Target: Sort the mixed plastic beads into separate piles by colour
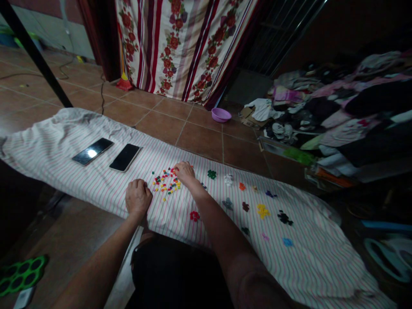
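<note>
At the near edge of the cloth-covered bench (pixel 180 223), a small red cluster (pixel 194 216) is set out, and farther along to the right a blue cluster (pixel 287 242) is placed. Beyond these, a yellow cluster (pixel 263 210) and a black cluster (pixel 285 217) are laid. The left hand (pixel 138 197) is rested on the cloth, its fingers curled; whether anything is held cannot be told. Just beside it, small mixed-colour pieces (pixel 166 184) are scattered between the two hands. Their far right side is reached by the right hand (pixel 184 172), its fingers bent downward; whether a piece is clamped cannot be told. To the left, two phones are laid flat (pixel 125 157). Beyond the bench, a purple basin (pixel 221 115) is set on the tiled floor (pixel 199 137), before a flowered curtain (pixel 180 47).
</note>
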`<state>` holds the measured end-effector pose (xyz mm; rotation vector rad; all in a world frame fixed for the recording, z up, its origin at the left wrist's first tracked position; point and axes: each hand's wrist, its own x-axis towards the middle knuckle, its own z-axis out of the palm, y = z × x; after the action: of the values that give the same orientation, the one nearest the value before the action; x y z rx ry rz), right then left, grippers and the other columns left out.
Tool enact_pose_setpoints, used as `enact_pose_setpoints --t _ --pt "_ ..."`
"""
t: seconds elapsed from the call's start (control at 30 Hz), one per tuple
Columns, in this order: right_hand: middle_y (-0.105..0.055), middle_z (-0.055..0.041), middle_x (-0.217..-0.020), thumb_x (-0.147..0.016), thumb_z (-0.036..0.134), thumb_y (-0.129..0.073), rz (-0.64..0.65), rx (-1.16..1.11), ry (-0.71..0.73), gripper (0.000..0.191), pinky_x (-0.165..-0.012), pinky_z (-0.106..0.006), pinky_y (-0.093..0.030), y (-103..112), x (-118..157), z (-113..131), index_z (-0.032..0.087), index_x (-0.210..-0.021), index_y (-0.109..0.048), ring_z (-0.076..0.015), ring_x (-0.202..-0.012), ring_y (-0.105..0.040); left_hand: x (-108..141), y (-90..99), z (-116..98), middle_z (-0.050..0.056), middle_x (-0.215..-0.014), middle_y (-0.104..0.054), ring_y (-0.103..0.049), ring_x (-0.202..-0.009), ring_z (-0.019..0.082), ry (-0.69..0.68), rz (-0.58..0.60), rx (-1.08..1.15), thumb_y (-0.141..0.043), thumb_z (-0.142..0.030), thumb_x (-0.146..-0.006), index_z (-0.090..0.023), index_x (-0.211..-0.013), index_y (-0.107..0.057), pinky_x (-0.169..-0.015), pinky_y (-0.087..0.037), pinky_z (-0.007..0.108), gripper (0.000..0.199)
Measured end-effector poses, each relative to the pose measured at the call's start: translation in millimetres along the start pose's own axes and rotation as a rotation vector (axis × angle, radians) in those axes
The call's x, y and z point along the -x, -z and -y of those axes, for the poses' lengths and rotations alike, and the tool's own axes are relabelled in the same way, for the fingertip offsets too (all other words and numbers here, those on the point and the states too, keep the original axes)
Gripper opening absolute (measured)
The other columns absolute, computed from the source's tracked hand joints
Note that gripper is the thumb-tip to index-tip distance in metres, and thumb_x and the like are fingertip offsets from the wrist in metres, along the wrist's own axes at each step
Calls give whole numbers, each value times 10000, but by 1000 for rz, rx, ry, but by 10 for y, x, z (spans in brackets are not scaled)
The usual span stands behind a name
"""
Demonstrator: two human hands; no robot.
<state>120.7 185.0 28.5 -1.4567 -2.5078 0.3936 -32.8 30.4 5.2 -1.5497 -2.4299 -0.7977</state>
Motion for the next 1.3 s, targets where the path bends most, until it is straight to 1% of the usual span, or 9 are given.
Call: enact_pose_setpoints --t 0.27,0.47,0.53,0.63,0.73,0.9,1.03,1.17,1.3 --pt "-680 -43 -893 -818 161 -566 -78 -80 46 126 -831 -283 -402 22 -6 -72 217 -840 -677 -174 -877 -554 0 16 -3 91 -882 -578 -473 -881 232 10 18 15 -453 -182 -779 -192 -807 -559 -778 -376 370 110" --pt "-683 -36 -889 -788 151 -565 -137 -124 59 196 -830 -273 -408 10 -22 -121 211 -937 -678 -162 -831 -577 -3 42 -20 94 -884 -586 -475 -877 233 12 33 -17 -441 -199 -789 -189 -803 -550 -772 -378 361 110" --pt "-674 -34 -879 -781 164 -584 -150 -139 46 176 -808 -261 -413 25 -16 -142 205 -922 -680 -158 -823 -578 -4 54 -25 92 -882 -589 -478 -877 232 6 28 -22 -435 -203 -793 -188 -804 -550 -772 -378 358 116" --pt "-657 -27 -859 -795 196 -594 -170 -181 8 104 -760 -238 -419 64 37 -207 205 -848 -683 -150 -822 -576 -6 73 -34 94 -887 -595 -482 -868 231 6 30 -19 -433 -210 -791 -187 -802 -554 -766 -380 355 123" --pt "-650 -25 -847 -811 200 -583 -186 -220 -4 105 -747 -232 -425 98 152 -319 206 -831 -687 -147 -818 -577 -6 76 -35 96 -894 -602 -483 -858 235 13 34 -28 -435 -220 -784 -187 -810 -562 -749 -384 359 134" --pt "-666 -30 -883 -809 131 -539 -241 -252 -38 179 -778 -240 -443 146 405 -579 206 -848 -696 -148 -832 -591 2 42 -9 94 -907 -607 -495 -868 237 -9 15 -37 -435 -235 -782 -188 -822 -578 -751 -399 362 156" --pt "-669 -37 -860 -779 87 -497 -309 -252 -88 236 -798 -246 -453 254 644 -865 192 -837 -700 -150 -839 -596 10 62 -13 102 -892 -599 -500 -860 242 -21 15 -27 -438 -245 -779 -186 -820 -590 -746 -409 373 168" --pt "-670 -48 -878 -750 87 -478 -413 -255 -186 264 -801 -258 -463 448 949 -1244 181 -853 -702 -151 -837 -603 9 107 -46 115 -871 -591 -502 -863 260 -3 32 -14 -448 -246 -768 -174 -819 -595 -737 -411 394 171" --pt "-681 -48 -856 -729 120 -477 -503 -229 -332 251 -802 -286 -476 672 1299 -1689 184 -829 -699 -162 -826 -615 6 104 -44 129 -862 -584 -506 -868 275 -10 53 -15 -466 -251 -753 -163 -815 -580 -726 -409 404 157"
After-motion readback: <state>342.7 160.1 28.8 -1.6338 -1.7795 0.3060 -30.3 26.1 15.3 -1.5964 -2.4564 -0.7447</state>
